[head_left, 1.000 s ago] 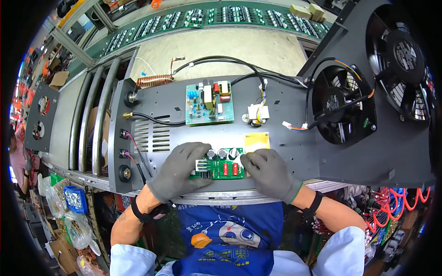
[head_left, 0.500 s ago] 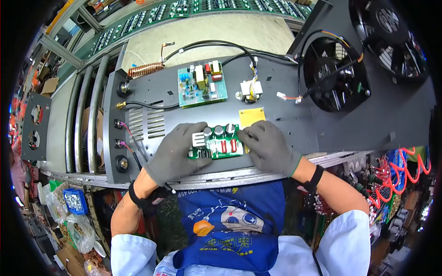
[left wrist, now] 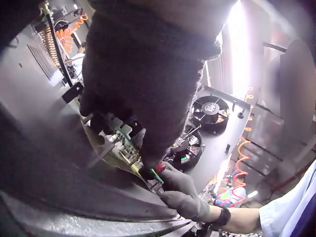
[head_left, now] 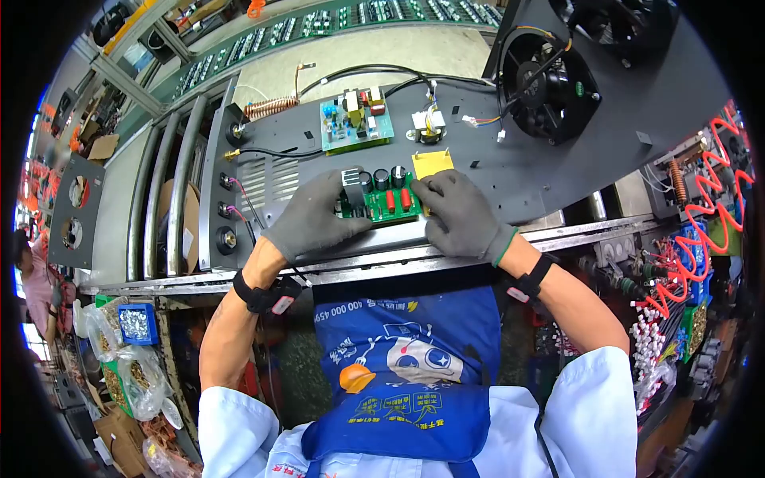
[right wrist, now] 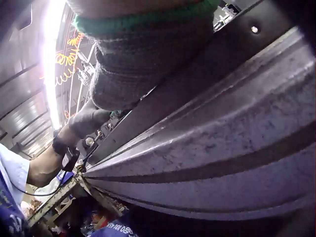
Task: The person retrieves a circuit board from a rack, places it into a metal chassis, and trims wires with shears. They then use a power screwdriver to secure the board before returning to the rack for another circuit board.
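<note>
Both hands wear grey gloves. My left hand [head_left: 317,217] grips the left end of a green circuit board [head_left: 381,212], with the thumb along its near edge and the fingers by the heat sink [head_left: 351,186]. At the opposite end, my right hand [head_left: 458,215] pinches the board near its red components. Round black capacitors stand along the far edge. The board is low over the grey metal chassis [head_left: 518,179], close to the front edge. A yellow sheet [head_left: 433,162] lies just behind the right fingers. In the left wrist view, the glove hides most of the board.
Behind lies a second circuit board [head_left: 358,139] mounted on the chassis, beside a small transformer [head_left: 429,125]. Black cooling fans [head_left: 550,88] stand at the right. Connectors and cables line the left panel [head_left: 215,191]. Steel rollers [head_left: 151,199] lie further left.
The head view has shifted, so the chassis and hands appear higher in it. Both hands keep hold of the circuit board at about the same spot on the chassis.
</note>
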Available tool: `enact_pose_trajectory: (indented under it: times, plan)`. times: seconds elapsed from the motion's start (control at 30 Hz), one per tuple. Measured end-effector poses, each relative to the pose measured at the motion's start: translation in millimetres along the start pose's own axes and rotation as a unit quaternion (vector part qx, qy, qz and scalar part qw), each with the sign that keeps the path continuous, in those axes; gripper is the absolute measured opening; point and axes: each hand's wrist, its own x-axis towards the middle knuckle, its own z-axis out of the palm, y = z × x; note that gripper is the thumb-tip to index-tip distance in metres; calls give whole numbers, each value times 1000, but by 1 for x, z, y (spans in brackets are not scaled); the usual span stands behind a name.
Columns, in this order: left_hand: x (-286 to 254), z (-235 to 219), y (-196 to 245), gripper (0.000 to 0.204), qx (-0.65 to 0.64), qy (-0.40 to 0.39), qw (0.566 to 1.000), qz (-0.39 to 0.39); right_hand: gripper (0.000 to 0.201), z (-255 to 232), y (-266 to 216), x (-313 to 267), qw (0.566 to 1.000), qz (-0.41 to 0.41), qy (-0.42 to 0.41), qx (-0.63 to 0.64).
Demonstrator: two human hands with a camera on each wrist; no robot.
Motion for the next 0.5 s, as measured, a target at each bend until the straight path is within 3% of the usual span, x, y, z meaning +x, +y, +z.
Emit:
enact_pose_trajectory:
  times: [0.17,0.5]
  plan:
    - [1,0,-6,69,67,-5,996,53,57,0,1,-6,1000,-13,4,-13]
    - [1,-3,-5,85,-3,-31,999,22,60,-6,-1,1,1000,-15,-14,-8]
